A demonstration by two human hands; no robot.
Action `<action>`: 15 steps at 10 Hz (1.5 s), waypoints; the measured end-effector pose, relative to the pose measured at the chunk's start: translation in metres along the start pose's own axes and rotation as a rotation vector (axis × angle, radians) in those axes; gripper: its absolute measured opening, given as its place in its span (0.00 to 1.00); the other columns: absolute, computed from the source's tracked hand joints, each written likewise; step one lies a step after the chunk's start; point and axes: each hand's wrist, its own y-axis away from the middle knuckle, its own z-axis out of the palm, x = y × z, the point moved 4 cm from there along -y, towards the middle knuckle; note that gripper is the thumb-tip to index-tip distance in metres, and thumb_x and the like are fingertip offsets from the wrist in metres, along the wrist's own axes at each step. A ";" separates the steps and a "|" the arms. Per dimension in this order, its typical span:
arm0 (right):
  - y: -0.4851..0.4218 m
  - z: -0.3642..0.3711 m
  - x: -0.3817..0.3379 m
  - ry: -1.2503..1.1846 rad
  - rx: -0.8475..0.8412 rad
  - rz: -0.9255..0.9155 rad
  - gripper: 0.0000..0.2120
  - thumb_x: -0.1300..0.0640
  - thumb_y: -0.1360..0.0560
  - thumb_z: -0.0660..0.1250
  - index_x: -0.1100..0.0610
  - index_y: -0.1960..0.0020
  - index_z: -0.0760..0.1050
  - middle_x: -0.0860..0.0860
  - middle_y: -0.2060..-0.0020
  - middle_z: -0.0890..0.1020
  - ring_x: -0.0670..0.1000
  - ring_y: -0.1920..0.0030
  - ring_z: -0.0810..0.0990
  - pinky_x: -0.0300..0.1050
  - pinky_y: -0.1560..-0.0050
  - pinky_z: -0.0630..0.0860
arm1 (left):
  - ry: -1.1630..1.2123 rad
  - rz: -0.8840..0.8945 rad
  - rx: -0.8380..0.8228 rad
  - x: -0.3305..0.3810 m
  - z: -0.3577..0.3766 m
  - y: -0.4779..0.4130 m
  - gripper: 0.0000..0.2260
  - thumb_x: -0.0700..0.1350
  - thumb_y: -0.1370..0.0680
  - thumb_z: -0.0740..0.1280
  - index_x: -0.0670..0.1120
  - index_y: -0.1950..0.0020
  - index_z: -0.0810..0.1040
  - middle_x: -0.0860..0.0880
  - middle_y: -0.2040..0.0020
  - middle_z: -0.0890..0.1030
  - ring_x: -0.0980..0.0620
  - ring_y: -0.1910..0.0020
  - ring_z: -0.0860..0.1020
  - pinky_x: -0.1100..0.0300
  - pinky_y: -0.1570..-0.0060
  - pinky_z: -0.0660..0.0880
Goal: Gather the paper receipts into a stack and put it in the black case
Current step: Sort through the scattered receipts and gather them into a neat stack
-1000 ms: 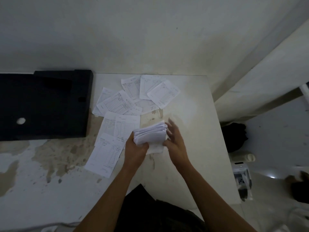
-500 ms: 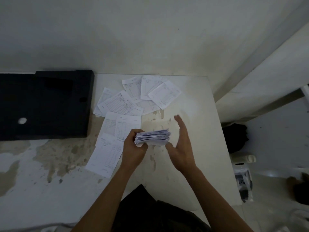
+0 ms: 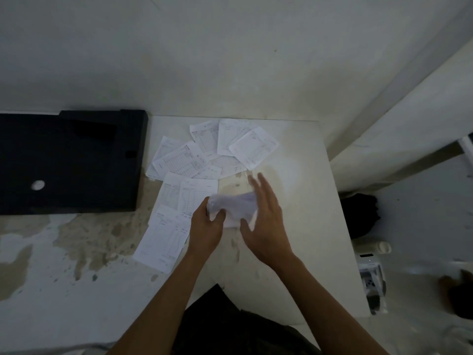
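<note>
My left hand [image 3: 206,228] grips the left end of a thick stack of white receipts [image 3: 234,207], held just above the table and blurred by motion. My right hand [image 3: 265,221] lies flat against the stack's right side, fingers spread, thumb under the near edge. Several loose printed receipts [image 3: 184,161] lie fanned on the table beyond and left of my hands; one long receipt [image 3: 162,239] lies left of my left wrist. The black case [image 3: 69,162], flat with a small round silver mark on it, sits at the table's back left.
The white table [image 3: 302,226] is worn and stained brown on its left part. Its right edge drops to a floor with a dark bundle [image 3: 361,216] and a small white device [image 3: 371,275]. A pale wall rises right behind the table.
My right hand, held apart from the stack half a second ago, has come back against its right side. The stack has tilted and blurred. The loose receipts and case have not moved.
</note>
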 end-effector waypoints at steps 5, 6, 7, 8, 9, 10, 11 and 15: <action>0.015 0.009 0.020 -0.727 -0.261 0.771 0.13 0.47 0.22 0.65 0.49 0.40 0.74 0.49 0.45 0.83 0.50 0.48 0.84 0.48 0.50 0.82 | 0.519 -0.367 -0.206 -0.008 0.001 0.005 0.13 0.47 0.22 0.66 0.50 0.37 0.77 0.45 0.45 0.84 0.43 0.46 0.82 0.42 0.47 0.79; 0.018 0.018 0.012 -0.661 -0.326 0.776 0.17 0.43 0.21 0.62 0.51 0.37 0.70 0.51 0.44 0.80 0.51 0.50 0.83 0.45 0.60 0.82 | 0.524 -0.393 -0.132 -0.014 -0.004 0.003 0.15 0.48 0.22 0.66 0.51 0.35 0.76 0.44 0.44 0.83 0.41 0.46 0.81 0.37 0.47 0.78; 0.020 0.021 0.009 -0.632 -0.408 0.726 0.18 0.44 0.19 0.59 0.52 0.34 0.68 0.54 0.45 0.79 0.54 0.55 0.83 0.42 0.66 0.80 | 0.549 -0.366 -0.094 -0.011 -0.013 -0.002 0.17 0.48 0.22 0.66 0.53 0.33 0.74 0.44 0.41 0.82 0.41 0.44 0.80 0.34 0.47 0.77; 0.017 0.018 0.012 -0.603 -0.271 0.654 0.13 0.50 0.17 0.58 0.53 0.35 0.70 0.54 0.44 0.79 0.53 0.51 0.81 0.43 0.65 0.82 | 0.500 -0.334 -0.166 -0.006 -0.012 -0.001 0.18 0.49 0.22 0.66 0.53 0.32 0.73 0.45 0.39 0.81 0.43 0.42 0.80 0.36 0.45 0.77; 0.015 0.014 0.020 -0.648 -0.102 0.649 0.09 0.54 0.17 0.59 0.55 0.39 0.73 0.52 0.46 0.81 0.52 0.47 0.81 0.47 0.53 0.82 | 0.342 -0.228 -0.235 0.002 -0.003 0.007 0.17 0.47 0.20 0.63 0.54 0.31 0.69 0.50 0.36 0.78 0.50 0.42 0.79 0.50 0.46 0.79; 0.015 0.007 0.029 -0.557 -0.092 0.574 0.08 0.59 0.21 0.64 0.55 0.43 0.75 0.52 0.48 0.82 0.54 0.47 0.81 0.49 0.50 0.80 | 0.062 -0.085 -0.254 0.010 -0.007 0.009 0.21 0.44 0.19 0.62 0.51 0.27 0.64 0.52 0.38 0.74 0.53 0.43 0.74 0.62 0.49 0.76; 0.014 0.000 0.037 -0.506 -0.045 0.460 0.12 0.63 0.24 0.65 0.55 0.42 0.77 0.52 0.49 0.84 0.50 0.49 0.83 0.47 0.49 0.81 | -0.115 -0.009 -0.292 0.006 -0.015 0.004 0.17 0.42 0.21 0.65 0.45 0.33 0.71 0.51 0.43 0.77 0.51 0.41 0.76 0.59 0.42 0.72; 0.070 0.025 0.073 -0.352 -0.281 0.922 0.13 0.63 0.21 0.65 0.69 0.40 0.77 0.53 0.53 0.80 0.47 0.49 0.85 0.40 0.44 0.77 | -0.191 -0.206 -0.159 -0.074 -0.039 0.009 0.14 0.43 0.25 0.70 0.44 0.42 0.73 0.42 0.46 0.81 0.51 0.44 0.79 0.66 0.42 0.74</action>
